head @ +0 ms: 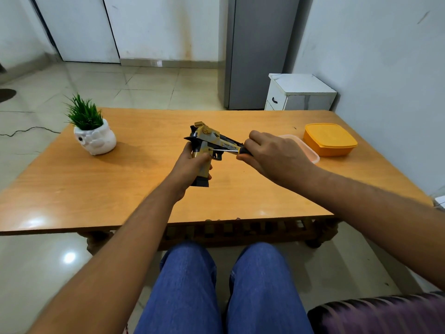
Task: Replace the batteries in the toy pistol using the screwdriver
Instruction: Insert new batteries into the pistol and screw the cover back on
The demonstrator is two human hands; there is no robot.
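Hands meet a little above the middle of the frame, over the wooden table (144, 179). The left hand (190, 168) is wrapped tight around the grip of the toy pistol (207, 141) and holds it up off the table, barrel pointing to the right of the frame and a little away. I think it is held like this so that one flat side of the body faces the tool and cannot turn away under pressure.

The right hand (272, 155) is clenched on the dark handle of the screwdriver (225, 150). The thin metal shaft runs to the left, and its tip is at the side of the pistol, just above the trigger guard. A screw is probably there, but it is too small to see, so I cannot say whether the tip sits in it.

By my judgement the step is loosening the battery cover, early in the task; no batteries are visible.

To the right of the hands lies a clear shallow lid or tray (310, 153), partly hidden, and beside it a closed orange box (330, 139), maybe for small parts. A potted plant (92, 133) stands in the left part of the frame, well apart from the work.
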